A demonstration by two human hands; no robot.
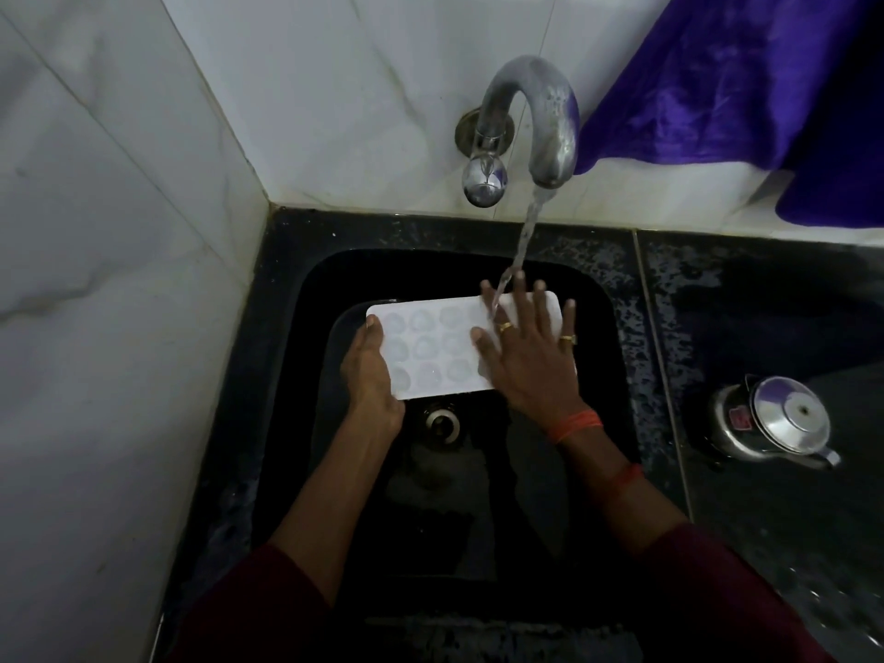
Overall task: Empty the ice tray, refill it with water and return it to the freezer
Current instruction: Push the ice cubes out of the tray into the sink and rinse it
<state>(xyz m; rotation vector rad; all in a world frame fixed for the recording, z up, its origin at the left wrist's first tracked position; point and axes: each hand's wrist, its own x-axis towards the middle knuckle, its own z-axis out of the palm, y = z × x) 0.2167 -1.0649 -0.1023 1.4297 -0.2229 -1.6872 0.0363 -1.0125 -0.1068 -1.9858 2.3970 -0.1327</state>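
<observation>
A white rectangular plastic ice tray [430, 349] with rows of round hollows is held level over the black square sink [603, 356]. The sink is sunk into the far left corner of the dark speckled stone table [765, 303], where the white marble-tiled walls [119, 232] meet.

The left hand [370, 370] grips the tray's left end. Its thumb lies on the top rim, and its other fingers pass under the tray, out of sight. The right hand [526, 356] lies flat on the tray's right part with its fingers straight and spread, holding nothing. It wears two gold rings, and an orange thread [574, 423] circles the wrist.

A curved, dull metal tap [531, 112] juts from the back wall. Its stream of water [524, 236] falls onto the right hand's fingers and the tray's far edge. The round metal drain [440, 423] shows just below the tray's near edge.

Toward the table's right edge stands a shiny steel pot with a lid [770, 423], well apart from the sink. A purple cloth [741, 74] hangs at the far right corner.
</observation>
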